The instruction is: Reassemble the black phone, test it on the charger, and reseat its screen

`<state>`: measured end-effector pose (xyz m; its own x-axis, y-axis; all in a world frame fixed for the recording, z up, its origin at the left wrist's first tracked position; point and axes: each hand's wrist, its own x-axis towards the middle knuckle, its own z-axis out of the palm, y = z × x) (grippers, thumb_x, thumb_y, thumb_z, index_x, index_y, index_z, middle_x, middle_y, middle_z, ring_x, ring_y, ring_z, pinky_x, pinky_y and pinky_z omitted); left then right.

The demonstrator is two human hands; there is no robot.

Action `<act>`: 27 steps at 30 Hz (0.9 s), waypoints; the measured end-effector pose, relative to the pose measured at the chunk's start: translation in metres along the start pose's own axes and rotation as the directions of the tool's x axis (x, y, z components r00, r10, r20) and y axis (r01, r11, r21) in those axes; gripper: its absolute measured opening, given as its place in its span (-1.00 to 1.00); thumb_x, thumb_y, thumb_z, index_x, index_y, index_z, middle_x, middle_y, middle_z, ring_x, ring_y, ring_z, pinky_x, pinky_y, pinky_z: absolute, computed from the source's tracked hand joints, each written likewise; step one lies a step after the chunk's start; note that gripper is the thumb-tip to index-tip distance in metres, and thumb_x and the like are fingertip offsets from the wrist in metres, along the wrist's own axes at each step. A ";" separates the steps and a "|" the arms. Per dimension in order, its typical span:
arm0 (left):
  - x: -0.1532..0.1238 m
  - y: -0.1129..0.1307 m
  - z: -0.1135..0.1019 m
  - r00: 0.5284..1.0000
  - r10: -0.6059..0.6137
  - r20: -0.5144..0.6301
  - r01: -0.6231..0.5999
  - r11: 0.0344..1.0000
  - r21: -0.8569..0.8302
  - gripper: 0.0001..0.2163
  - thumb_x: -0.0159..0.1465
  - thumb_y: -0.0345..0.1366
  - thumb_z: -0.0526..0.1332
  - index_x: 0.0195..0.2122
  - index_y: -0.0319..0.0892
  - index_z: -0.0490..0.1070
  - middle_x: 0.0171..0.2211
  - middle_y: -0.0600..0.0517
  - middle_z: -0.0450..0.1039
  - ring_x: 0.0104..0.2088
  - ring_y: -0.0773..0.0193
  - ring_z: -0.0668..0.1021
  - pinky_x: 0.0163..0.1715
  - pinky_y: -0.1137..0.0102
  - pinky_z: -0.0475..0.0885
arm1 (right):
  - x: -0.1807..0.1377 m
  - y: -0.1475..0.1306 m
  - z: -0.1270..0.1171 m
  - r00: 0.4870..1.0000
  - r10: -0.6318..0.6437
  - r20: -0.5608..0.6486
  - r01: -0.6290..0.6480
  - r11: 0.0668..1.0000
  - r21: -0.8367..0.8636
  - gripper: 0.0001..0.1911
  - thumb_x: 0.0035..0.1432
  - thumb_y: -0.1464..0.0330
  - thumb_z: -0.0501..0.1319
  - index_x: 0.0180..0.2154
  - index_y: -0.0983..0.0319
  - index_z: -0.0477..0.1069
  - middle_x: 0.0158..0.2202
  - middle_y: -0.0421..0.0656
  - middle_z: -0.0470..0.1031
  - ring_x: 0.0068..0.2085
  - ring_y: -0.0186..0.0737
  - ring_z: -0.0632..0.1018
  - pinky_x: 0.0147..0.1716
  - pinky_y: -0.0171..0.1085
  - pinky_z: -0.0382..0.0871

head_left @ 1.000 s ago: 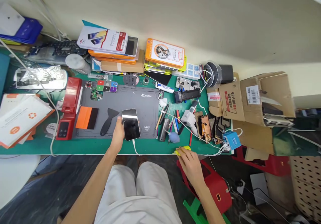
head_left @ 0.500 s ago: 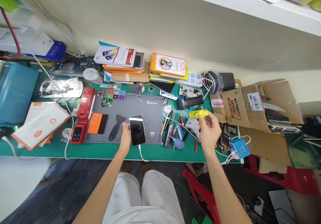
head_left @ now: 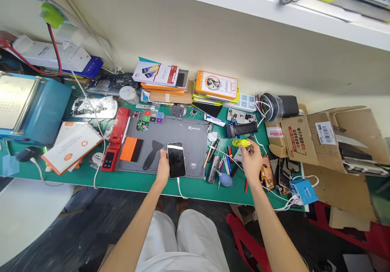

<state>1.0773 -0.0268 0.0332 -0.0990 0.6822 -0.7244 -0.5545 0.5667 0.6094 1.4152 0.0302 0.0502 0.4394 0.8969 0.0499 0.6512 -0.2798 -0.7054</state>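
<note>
My left hand (head_left: 163, 169) is closed around the left edge of a smartphone (head_left: 176, 160) with a dark screen. A white charging cable (head_left: 180, 187) runs from the phone's lower end toward the table's front edge. Between thumb and fingers, my right hand (head_left: 252, 162) pinches a small yellow tube (head_left: 239, 142) above the tools on the right. Below it lie a blue air blower (head_left: 225, 179), a dark grey cylindrical tool (head_left: 213, 169) and several pens. A black scraper (head_left: 152, 155) rests on the grey work mat (head_left: 195, 150), left of the phone.
A red device (head_left: 114, 142) and an orange squeegee (head_left: 129, 149) are on the left. Phone-case packs (head_left: 217, 84) are stacked against the wall. Open cardboard boxes (head_left: 323, 138) stand at the right, near a blue cube (head_left: 304, 191) with white cables. A shelf (head_left: 243, 9) hangs overhead.
The whole view has shifted, bringing more of the left side into sight. My right hand has moved the yellow tube slightly left over the tools. The left hand still holds the phone.
</note>
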 end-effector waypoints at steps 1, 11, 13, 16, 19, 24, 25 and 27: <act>0.000 0.000 0.000 1.000 -0.003 -0.003 0.003 1.000 0.000 -0.56 0.48 0.08 0.17 0.09 -0.20 0.49 -0.04 -0.09 0.59 -0.15 0.15 0.66 -0.10 0.15 0.61 | 0.001 0.000 -0.001 1.000 -0.002 0.007 0.002 1.000 0.008 -0.45 0.25 0.03 0.27 0.12 0.25 0.50 0.00 0.06 0.61 -0.02 0.03 0.60 0.02 0.01 0.47; 0.007 -0.008 -0.006 1.000 -0.004 -0.005 0.004 1.000 0.015 -0.63 0.47 -0.04 0.24 0.14 -0.19 0.47 0.06 -0.11 0.54 -0.06 0.10 0.63 -0.06 0.11 0.60 | -0.081 -0.034 -0.009 0.961 -0.192 -0.199 0.194 0.981 -0.008 -0.38 0.48 0.19 0.08 0.43 0.25 0.07 0.36 0.23 0.17 0.35 0.17 0.30 0.30 0.22 0.21; 0.008 -0.009 -0.007 1.000 -0.002 -0.007 0.003 1.000 0.022 -0.64 0.47 -0.04 0.24 0.13 -0.19 0.47 0.05 -0.10 0.55 -0.07 0.11 0.64 -0.06 0.12 0.60 | -0.122 -0.041 0.001 0.953 -0.278 -0.119 0.281 0.960 0.002 -0.50 0.45 0.22 0.14 0.32 0.22 0.25 0.20 0.18 0.37 0.26 0.17 0.39 0.25 0.21 0.27; 0.008 -0.010 -0.008 1.000 -0.002 -0.001 0.002 0.999 0.039 -0.64 0.47 -0.04 0.24 0.13 -0.19 0.47 0.05 -0.10 0.55 -0.07 0.12 0.64 -0.07 0.13 0.61 | -0.173 -0.044 0.023 0.909 -0.387 0.158 0.378 0.922 0.081 -0.74 0.49 0.23 0.12 0.02 0.15 0.51 -0.10 -0.01 0.58 -0.05 -0.06 0.61 -0.03 -0.03 0.55; 0.007 -0.009 -0.008 1.000 0.008 0.000 -0.008 0.998 0.060 -0.64 0.47 -0.06 0.25 0.14 -0.18 0.46 0.07 -0.11 0.54 -0.05 0.10 0.63 -0.06 0.11 0.60 | -0.200 -0.040 0.046 0.867 -0.379 0.322 0.365 0.925 0.105 -0.77 0.48 0.23 0.19 -0.03 0.23 0.51 -0.14 -0.13 0.59 -0.21 -0.25 0.63 -0.19 -0.19 0.60; 0.008 -0.008 -0.007 1.000 0.028 -0.006 -0.027 0.996 0.087 -0.66 0.47 -0.08 0.25 0.14 -0.18 0.47 0.09 -0.11 0.53 -0.04 0.10 0.63 -0.04 0.11 0.60 | -0.215 -0.024 0.078 0.893 -0.247 0.376 0.268 0.963 -0.006 -0.72 0.43 0.22 0.27 0.04 0.25 0.48 -0.06 -0.12 0.58 -0.20 -0.25 0.62 -0.21 -0.20 0.60; 0.008 -0.008 -0.007 1.000 0.030 -0.007 -0.029 0.995 0.092 -0.66 0.47 -0.08 0.25 0.14 -0.18 0.47 0.08 -0.11 0.53 -0.04 0.10 0.63 -0.05 0.11 0.60 | -0.217 -0.021 0.083 0.900 -0.228 0.372 0.257 0.966 -0.028 -0.72 0.43 0.22 0.27 0.05 0.25 0.48 -0.05 -0.11 0.57 -0.18 -0.24 0.62 -0.20 -0.19 0.61; 0.008 -0.008 -0.007 0.999 0.032 -0.009 -0.031 0.995 0.099 -0.65 0.47 -0.06 0.25 0.13 -0.19 0.47 0.06 -0.10 0.54 -0.06 0.11 0.63 -0.06 0.12 0.60 | -0.221 -0.015 0.091 0.910 -0.202 0.362 0.241 0.968 -0.067 -0.71 0.43 0.21 0.28 0.06 0.24 0.48 -0.01 -0.10 0.57 -0.15 -0.21 0.63 -0.16 -0.16 0.61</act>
<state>1.0755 -0.0293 0.0203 -0.1240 0.6960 -0.7073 -0.4665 0.5882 0.6606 1.2516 -0.1330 -0.0148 0.0443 0.9967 -0.0686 0.7779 -0.0775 -0.6236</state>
